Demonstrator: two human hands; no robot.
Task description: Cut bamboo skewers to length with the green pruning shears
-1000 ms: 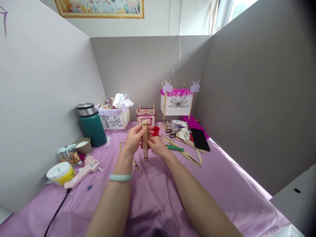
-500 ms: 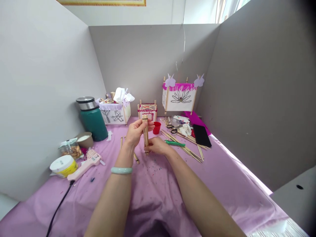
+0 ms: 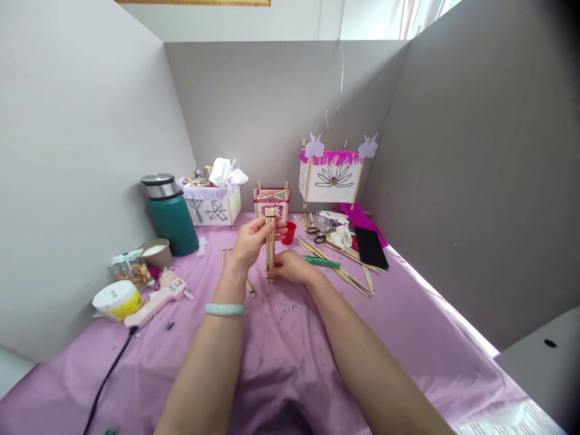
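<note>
Bundle of thin wooden sticks [image 3: 270, 244] stands upright between both hands: left hand [image 3: 251, 241] clamps its top, right hand [image 3: 292, 267] its foot.

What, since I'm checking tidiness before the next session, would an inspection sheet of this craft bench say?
Surface: purple cloth, wrinkled, speckled with small scraps.
Job's things: stick bundle, held upright over the cloth.
Clutter: loose sticks, scissors, black phone, red cup, glue gun, green flask, white tub.
Hands: left hand grips the bundle's upper part; right hand holds its lower end.
Cables: black cable runs from the glue gun toward the near edge.
Surroundings: grey partitions on three sides; paper lanterns at the back.
</note>
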